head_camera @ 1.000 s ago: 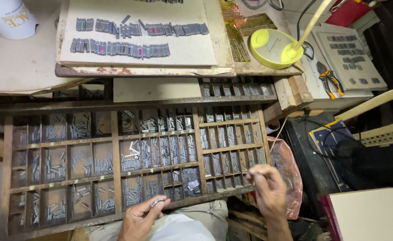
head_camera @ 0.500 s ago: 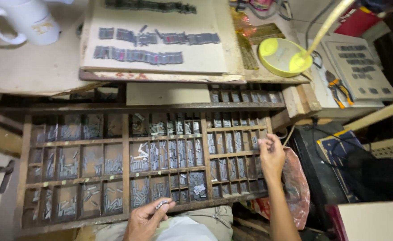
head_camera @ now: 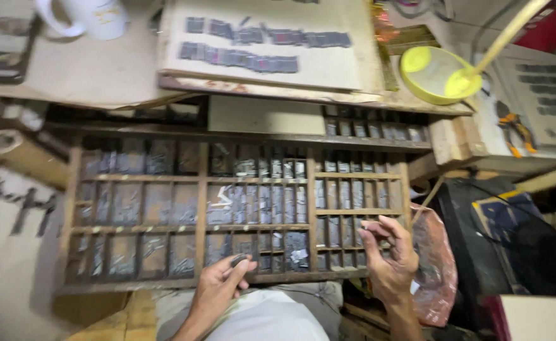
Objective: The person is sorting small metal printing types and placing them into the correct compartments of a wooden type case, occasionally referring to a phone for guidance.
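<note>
A wooden type case (head_camera: 199,189) with many small compartments of grey metal type lies in front of me. My left hand (head_camera: 222,284) rests at its near edge, fingers closed on a few small metal type pieces (head_camera: 240,259). My right hand (head_camera: 385,252) hovers over the lower right compartments, fingertips pinched together around something small and grey that blur keeps me from identifying.
Above the case lies a pale board (head_camera: 271,44) with rows of set type. A white mug (head_camera: 91,16) stands at the top left, a yellow bowl (head_camera: 439,72) at the top right. A pinkish plastic bag (head_camera: 433,265) hangs beside the case's right end.
My right hand rose to the case's upper right compartments, then came back down to the lower right ones. The left hand stayed at the near edge. The view shifted.
</note>
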